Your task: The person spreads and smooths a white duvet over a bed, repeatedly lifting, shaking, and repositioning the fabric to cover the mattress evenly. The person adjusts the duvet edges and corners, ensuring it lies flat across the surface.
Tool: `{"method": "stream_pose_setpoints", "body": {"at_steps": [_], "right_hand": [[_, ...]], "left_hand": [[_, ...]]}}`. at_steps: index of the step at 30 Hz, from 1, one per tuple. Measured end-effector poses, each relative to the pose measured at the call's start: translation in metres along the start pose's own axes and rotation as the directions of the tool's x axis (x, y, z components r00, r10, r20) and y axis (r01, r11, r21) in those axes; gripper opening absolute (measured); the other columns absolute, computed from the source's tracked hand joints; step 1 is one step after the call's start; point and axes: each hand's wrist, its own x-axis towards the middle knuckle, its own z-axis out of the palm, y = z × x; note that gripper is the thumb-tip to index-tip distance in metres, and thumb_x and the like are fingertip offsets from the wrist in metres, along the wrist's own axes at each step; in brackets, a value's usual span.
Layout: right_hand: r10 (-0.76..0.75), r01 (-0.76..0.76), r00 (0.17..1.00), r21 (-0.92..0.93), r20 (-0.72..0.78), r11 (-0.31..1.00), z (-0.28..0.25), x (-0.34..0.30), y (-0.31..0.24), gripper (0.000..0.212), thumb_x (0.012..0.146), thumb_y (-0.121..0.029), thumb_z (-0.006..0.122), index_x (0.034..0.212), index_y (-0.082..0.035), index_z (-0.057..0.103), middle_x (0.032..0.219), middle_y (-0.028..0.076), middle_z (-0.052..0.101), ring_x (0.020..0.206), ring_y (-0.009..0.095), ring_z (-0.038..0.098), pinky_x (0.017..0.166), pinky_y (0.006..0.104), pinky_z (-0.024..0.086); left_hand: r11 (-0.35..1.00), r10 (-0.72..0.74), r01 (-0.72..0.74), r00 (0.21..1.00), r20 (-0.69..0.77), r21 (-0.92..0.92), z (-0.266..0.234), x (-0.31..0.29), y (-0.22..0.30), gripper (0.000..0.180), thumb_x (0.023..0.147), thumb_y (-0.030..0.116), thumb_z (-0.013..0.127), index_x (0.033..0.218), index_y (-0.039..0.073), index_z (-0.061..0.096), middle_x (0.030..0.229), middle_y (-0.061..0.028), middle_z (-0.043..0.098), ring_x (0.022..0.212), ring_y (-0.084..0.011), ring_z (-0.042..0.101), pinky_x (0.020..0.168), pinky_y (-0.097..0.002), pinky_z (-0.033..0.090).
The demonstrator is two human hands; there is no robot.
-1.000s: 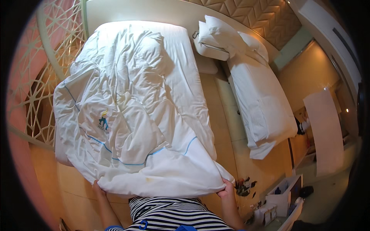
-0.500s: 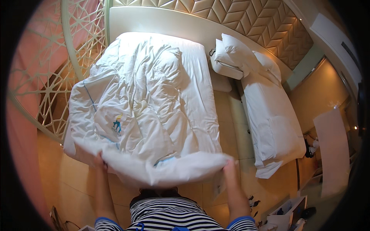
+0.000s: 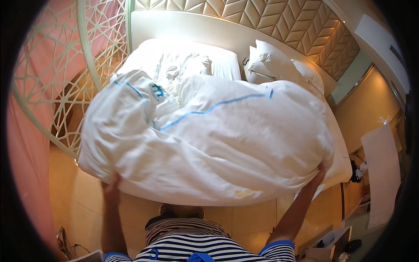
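Observation:
A white duvet (image 3: 235,144) with blue trim lines billows over the foot half of the bed (image 3: 224,60). My left hand (image 3: 111,187) is closed on its near left edge. With my right arm stretched outward, my right hand (image 3: 321,172) grips the duvet's right side, its fingers partly hidden by the cloth. Between my hands the cloth puffs upward and covers most of the mattress and the gap beside it. Toward the headboard, rumpled white bedding shows. A blue emblem on the cloth is half folded away, and a pale yellow patch shows near the front edge.
Beyond the duvet on the right stands a narrower bed (image 3: 339,150) with white pillows (image 3: 276,61) at its head. A lattice screen (image 3: 48,83) and pink curtain (image 3: 30,174) are on the left. An open box (image 3: 327,244) sits at lower right on the tiled floor.
The duvet has swelled up and spread out to the right, hiding the gap between the beds. My right hand has moved outward and slightly up; my left stays near its place.

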Motion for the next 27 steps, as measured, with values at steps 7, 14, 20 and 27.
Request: {"method": "stream_pose_setpoints", "body": {"at_steps": [7, 14, 20, 27], "right_hand": [[0.147, -0.289, 0.865, -0.235, -0.480, 0.928, -0.211, 0.018, 0.094, 0.038, 0.068, -0.009, 0.047, 0.102, 0.008, 0.048, 0.098, 0.018, 0.052, 0.085, 0.029, 0.053, 0.079, 0.0407, 0.043], [0.502, -0.770, 0.588, -0.249, -0.634, 0.588, -0.274, -0.071, 0.200, 0.042, 0.062, 0.002, 0.051, 0.103, -0.002, 0.047, 0.092, 0.012, 0.051, 0.083, 0.024, 0.050, 0.071, 0.0356, 0.044], [0.633, -0.156, 0.712, -0.811, 0.303, 0.564, -0.099, -0.213, 0.248, 0.049, 0.060, -0.006, 0.066, 0.105, -0.003, 0.046, 0.099, 0.008, 0.050, 0.089, 0.018, 0.049, 0.075, 0.0278, 0.042], [0.624, 0.747, 0.160, -0.507, 0.765, 0.430, 0.035, -0.293, 0.268, 0.054, 0.055, -0.012, 0.066, 0.103, 0.000, 0.045, 0.099, 0.019, 0.051, 0.089, 0.034, 0.050, 0.073, 0.0350, 0.042]], "left_hand": [[0.557, -0.830, 0.824, 0.557, 0.025, 0.105, 0.031, -0.106, -0.100, 0.039, 0.070, 0.007, 0.059, 0.104, -0.007, 0.045, 0.092, -0.0137, 0.054, 0.077, -0.0212, 0.054, 0.068, -0.0318, 0.046], [0.451, -0.872, 0.798, 0.490, 0.006, 0.399, 0.041, -0.132, -0.151, 0.042, 0.065, 0.008, 0.060, 0.103, -0.006, 0.048, 0.097, -0.0120, 0.055, 0.087, -0.0224, 0.051, 0.078, -0.0296, 0.039], [0.510, -0.830, 0.734, 0.556, 0.033, 0.448, 0.079, -0.134, -0.146, 0.041, 0.065, 0.012, 0.062, 0.101, -0.004, 0.050, 0.084, -0.0089, 0.056, 0.067, -0.0154, 0.051, 0.059, -0.0260, 0.041], [0.639, -0.751, 0.602, 0.622, 0.219, 0.479, 0.089, -0.117, -0.114, 0.024, 0.074, 0.020, 0.060, 0.086, -0.001, 0.058, 0.066, -0.0008, 0.054, 0.055, -0.0089, 0.046, 0.050, -0.0200, 0.037]]}}
